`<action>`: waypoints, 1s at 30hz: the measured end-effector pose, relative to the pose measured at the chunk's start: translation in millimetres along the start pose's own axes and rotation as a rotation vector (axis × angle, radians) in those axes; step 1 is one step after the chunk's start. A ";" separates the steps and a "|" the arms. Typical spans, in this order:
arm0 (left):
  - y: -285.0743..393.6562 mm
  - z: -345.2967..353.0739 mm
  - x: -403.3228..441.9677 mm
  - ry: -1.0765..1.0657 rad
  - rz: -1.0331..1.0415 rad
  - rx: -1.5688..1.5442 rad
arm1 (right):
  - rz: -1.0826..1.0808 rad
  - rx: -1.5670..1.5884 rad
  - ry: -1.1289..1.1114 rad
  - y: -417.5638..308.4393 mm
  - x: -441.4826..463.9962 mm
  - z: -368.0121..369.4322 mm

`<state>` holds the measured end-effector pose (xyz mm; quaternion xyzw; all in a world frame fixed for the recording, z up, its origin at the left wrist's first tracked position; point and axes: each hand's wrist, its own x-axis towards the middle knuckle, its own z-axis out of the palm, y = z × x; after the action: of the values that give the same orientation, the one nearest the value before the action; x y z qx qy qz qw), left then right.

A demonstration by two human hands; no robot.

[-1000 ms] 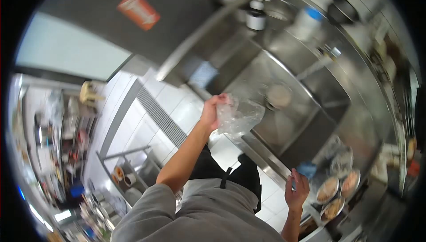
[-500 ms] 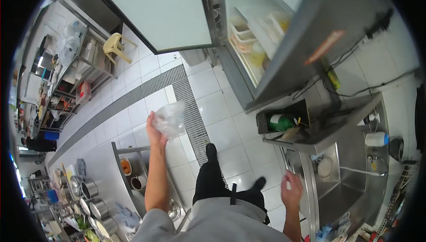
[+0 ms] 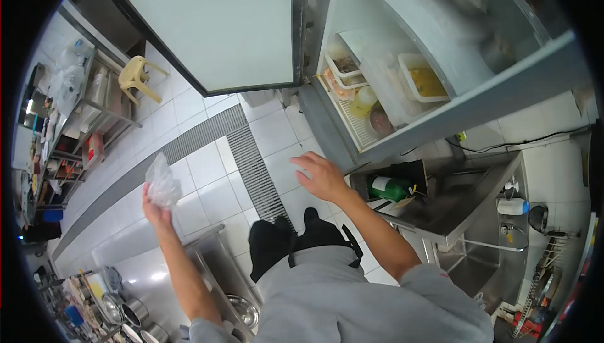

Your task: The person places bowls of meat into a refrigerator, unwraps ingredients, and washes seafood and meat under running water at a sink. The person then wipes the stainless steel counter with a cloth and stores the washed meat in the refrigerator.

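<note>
My left hand [image 3: 156, 210] is closed on a crumpled clear plastic bag [image 3: 163, 182], held out over the tiled floor on the left. Nothing is in my right hand [image 3: 322, 176], which reaches forward with its fingers apart. Beyond it stands an open fridge [image 3: 377, 145], its door [image 3: 211, 28] swung out to the left. Inside the fridge are a white tub of yellow liquid [image 3: 428, 83], a tub with dark contents [image 3: 345, 64] and a yellowish container [image 3: 363, 101]. My right hand is apart from all of them.
A steel sink unit [image 3: 484, 261] runs along the right, with a green bottle [image 3: 388, 187] in a dark box beside it. At lower left is a steel counter [image 3: 141, 277] with pots. A yellow stool [image 3: 139, 79] stands farther off. A drain grate [image 3: 251, 160] crosses the floor.
My right hand has risen from beside the sink toward the fridge. My left hand has moved left with the plastic bag. The view has turned, showing more of the fridge's inside.
</note>
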<state>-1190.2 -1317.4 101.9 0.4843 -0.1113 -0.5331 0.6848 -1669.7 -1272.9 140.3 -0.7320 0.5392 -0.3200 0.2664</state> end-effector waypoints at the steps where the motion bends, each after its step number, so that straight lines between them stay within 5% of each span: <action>1: 1.5 -12.3 15.6 0.011 -0.011 -0.011 | -0.029 0.011 -0.081 3.4 13.3 6.3; 3: 15.1 -50.2 52.3 0.073 -0.108 -0.062 | -0.057 -0.035 -0.168 15.6 31.9 28.8; 8: 22.6 -57.0 189.4 0.371 0.124 -0.119 | 0.130 -0.137 -0.467 52.8 42.4 77.6; 10: 20.2 -46.1 276.2 0.214 0.188 -0.139 | 0.186 -0.183 -0.518 80.0 31.6 94.6; 15: -3.3 78.7 473.4 0.208 0.278 -0.258 | 0.678 -0.336 -0.659 72.6 57.7 101.8; 18: -39.1 161.8 549.2 -0.038 0.105 -0.329 | 0.632 -0.365 -0.589 104.2 40.6 98.7; 23: -95.3 287.7 573.4 -0.269 -0.041 -0.094 | 0.935 -0.339 -0.505 43.1 110.0 105.4; 27: -112.7 349.4 567.1 -0.515 -0.236 0.054 | 0.942 -0.279 -0.360 25.6 143.1 131.0; 28: -94.1 346.3 558.4 -0.559 -0.233 0.384 | 0.901 -0.250 -0.330 23.1 143.0 136.9; 30: -110.5 325.5 560.2 -0.514 -0.123 0.404 | 0.774 -0.229 -0.324 20.4 137.1 144.4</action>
<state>-1248.7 -1959.8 -23.6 0.4656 -0.3545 -0.6453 0.4911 -1543.9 -1403.6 55.9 -0.5418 0.7571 -0.0156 0.3648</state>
